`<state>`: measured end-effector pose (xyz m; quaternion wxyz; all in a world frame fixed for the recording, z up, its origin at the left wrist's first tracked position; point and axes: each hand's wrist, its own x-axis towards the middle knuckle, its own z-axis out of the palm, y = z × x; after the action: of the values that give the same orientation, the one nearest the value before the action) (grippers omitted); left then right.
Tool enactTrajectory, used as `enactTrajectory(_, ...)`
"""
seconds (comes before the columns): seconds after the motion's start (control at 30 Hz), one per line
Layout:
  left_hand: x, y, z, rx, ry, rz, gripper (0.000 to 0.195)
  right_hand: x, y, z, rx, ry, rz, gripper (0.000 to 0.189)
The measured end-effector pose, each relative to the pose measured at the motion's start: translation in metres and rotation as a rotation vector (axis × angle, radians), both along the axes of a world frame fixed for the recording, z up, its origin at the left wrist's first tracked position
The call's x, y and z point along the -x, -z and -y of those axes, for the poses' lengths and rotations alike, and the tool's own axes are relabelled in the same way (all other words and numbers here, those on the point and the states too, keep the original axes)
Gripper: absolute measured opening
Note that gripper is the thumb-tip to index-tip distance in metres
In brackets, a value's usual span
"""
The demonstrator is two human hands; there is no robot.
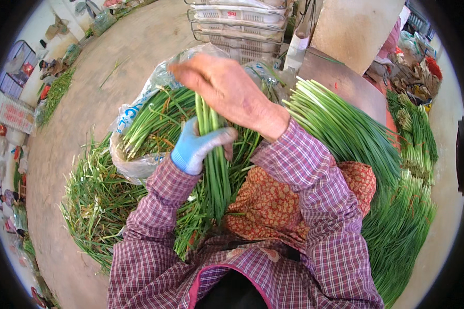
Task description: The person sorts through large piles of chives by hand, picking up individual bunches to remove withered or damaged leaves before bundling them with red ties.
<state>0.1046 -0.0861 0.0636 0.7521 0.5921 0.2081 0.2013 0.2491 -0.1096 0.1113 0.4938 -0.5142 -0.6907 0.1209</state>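
My left hand (203,143), in a light-blue and white glove, is closed around a bunch of green garlic chives or scallions (218,181), pale stems up and leaves hanging down. My bare right hand (224,89) is over the top of the stems, its fingertips blurred; whether it grips any stem cannot be told. Behind my hands, an opened plastic bag (133,168) holds more of the stalks (154,123). At its left lies a heap of loose, partly dry leaves and trimmings (100,204). A neat pile of stalks (344,127) rests at my right on a board.
Stacked white plastic crates (237,31) stand ahead. A brown board (359,92) lies under the neat pile. Tied bundles (398,228) cover the floor at far right, below a cluttered heap (421,77). Bags and greens (60,89) line the left wall.
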Motion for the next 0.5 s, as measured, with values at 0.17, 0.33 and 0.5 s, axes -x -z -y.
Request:
enactTrajectory(0.17,0.005,-0.025,-0.005,-0.268,-0.365,0.14,0.038,-0.009,-0.009,0.02,-0.098,0.094,-0.308,0.101)
enactTrajectory(0.33,0.009,-0.053,-0.042,-0.108,-0.355,0.71,0.028,0.045,0.025,0.018,-0.019,-0.084,-0.106,0.108)
enactTrajectory(0.5,0.026,-0.073,-0.054,0.134,-0.406,0.945,0.013,0.041,0.009,0.015,-0.088,0.126,0.225,0.055)
